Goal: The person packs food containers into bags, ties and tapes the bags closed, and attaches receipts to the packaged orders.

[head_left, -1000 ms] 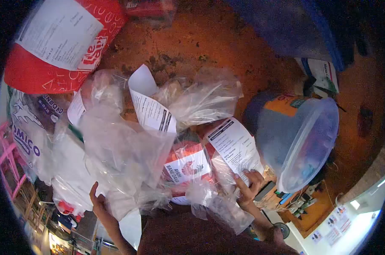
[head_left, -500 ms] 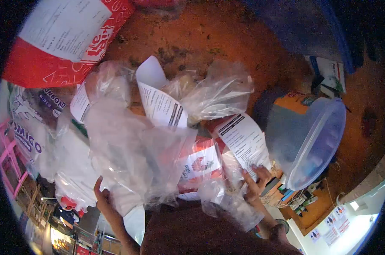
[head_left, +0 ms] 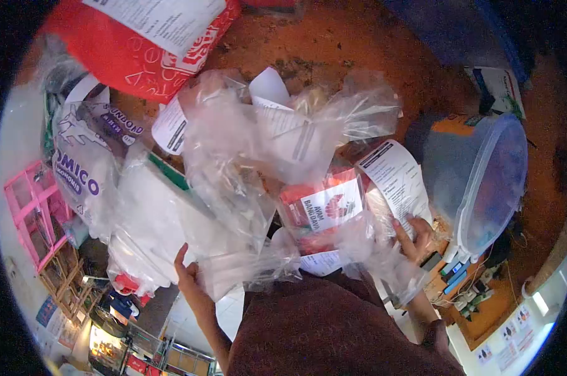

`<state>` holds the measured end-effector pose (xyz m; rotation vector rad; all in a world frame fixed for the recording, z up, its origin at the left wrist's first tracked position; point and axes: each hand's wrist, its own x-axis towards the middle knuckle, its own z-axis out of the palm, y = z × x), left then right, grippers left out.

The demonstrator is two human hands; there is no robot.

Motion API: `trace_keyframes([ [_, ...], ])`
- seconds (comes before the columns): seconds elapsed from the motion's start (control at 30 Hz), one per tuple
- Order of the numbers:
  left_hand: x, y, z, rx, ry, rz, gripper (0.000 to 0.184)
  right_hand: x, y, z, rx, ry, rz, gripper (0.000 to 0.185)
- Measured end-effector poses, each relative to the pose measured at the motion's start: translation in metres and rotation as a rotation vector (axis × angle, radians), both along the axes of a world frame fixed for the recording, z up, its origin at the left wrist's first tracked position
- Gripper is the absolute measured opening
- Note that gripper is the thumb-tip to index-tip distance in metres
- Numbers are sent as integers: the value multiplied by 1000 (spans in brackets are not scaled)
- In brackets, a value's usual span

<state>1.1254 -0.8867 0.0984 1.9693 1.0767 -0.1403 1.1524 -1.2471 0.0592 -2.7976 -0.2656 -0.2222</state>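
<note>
My left hand [head_left: 188, 274] is at the lower left, its index finger raised, touching the edge of a loose clear plastic bag [head_left: 239, 194]. The fingers of my right hand [head_left: 415, 239] are apart beside the lower end of a printed receipt [head_left: 396, 178] on a clear bag. Between my hands lies a wrapped red package [head_left: 293, 203] with a white label [head_left: 333, 205]. A second receipt [head_left: 296, 141] shows above it, partly behind clear plastic. Bunched clear plastic [head_left: 390, 263] lies against my right wrist.
A red bag [head_left: 127, 53] with a paper stands upper left. Left are a printed plastic bag [head_left: 86, 156], white bags [head_left: 158, 219] and a pink frame [head_left: 36, 203]. A translucent tub [head_left: 462, 182] lies tilted at right, near cables and small items [head_left: 478, 291].
The view has shifted, so the bags and tub appear farther right. The loose clear plastic between my hands has changed shape, uncovering more of the white bags and the red package.
</note>
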Motion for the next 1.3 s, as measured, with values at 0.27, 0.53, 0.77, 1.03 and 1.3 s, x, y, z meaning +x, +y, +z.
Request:
trace_keyframes([
  [0.27,-39,-3,-13,-11,200,-291,60,-18,-9,-12,215,211,-78,57],
  [0.53,-69,21,-5,-54,84,-177,63,27,43,122,176,220,-83,40],
  [0.77,-95,37,6,-156,-239,-100,66,-13,173,122,724,1025,927,28],
  [1.03,-96,34,47,-249,-398,-25,60,-29,304,14,1215,875,590,51],
  [1.3,-152,118,37,323,-659,179,59,17,275,38,614,451,1210,53],
])
